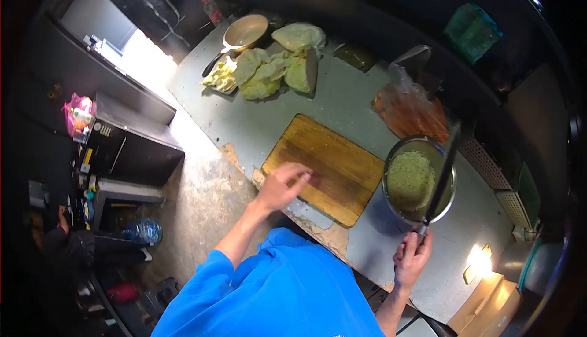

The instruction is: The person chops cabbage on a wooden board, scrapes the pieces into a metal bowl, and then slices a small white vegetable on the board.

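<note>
My right hand point(413, 257) is closed round the handle of a long dark knife point(441, 181), whose blade points up across a metal bowl point(451, 197). Chopped green food point(411, 180) lies inside that bowl. My left hand point(285, 185) is over the left end of a wooden cutting board point(330, 166), fingers curled and thumb extended; whether anything small is between them is hidden. No food pieces can be made out on the board.
Cabbage leaves point(260, 74), a pan point(246, 32) and a bottle point(211, 10) stand at the back left. A plastic bag of orange food point(413, 112) lies behind the bowl. Another person's hand point(63, 219) shows at far left.
</note>
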`<state>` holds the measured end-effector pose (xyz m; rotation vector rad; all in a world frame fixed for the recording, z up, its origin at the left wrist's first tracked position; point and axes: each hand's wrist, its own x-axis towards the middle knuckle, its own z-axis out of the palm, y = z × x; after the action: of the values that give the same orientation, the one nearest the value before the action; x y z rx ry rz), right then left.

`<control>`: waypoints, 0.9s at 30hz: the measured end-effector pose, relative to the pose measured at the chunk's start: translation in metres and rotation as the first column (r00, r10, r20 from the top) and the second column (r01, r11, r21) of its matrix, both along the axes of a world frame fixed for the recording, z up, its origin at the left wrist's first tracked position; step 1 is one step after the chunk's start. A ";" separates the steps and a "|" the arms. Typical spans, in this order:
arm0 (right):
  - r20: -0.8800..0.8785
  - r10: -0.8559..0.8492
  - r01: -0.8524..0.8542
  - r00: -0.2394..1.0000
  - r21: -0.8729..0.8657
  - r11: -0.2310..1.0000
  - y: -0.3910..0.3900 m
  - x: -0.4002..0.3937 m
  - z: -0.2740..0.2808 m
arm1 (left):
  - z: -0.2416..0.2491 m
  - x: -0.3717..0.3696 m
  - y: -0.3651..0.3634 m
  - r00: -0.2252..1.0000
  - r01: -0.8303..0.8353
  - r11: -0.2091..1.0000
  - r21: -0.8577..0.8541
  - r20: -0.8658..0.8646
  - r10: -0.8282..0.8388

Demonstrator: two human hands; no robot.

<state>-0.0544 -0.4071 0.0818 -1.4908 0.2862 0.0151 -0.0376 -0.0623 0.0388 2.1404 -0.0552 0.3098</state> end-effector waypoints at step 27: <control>-0.180 -0.041 -0.092 0.983 -0.670 0.736 0.197 -0.030 -0.060 | -0.002 0.170 0.237 0.876 -0.273 0.941 0.203 0.456 0.156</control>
<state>-0.0839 -0.2100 0.0219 -2.2382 0.4526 0.0785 0.1321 0.1749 0.0371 2.3012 -0.1194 0.9611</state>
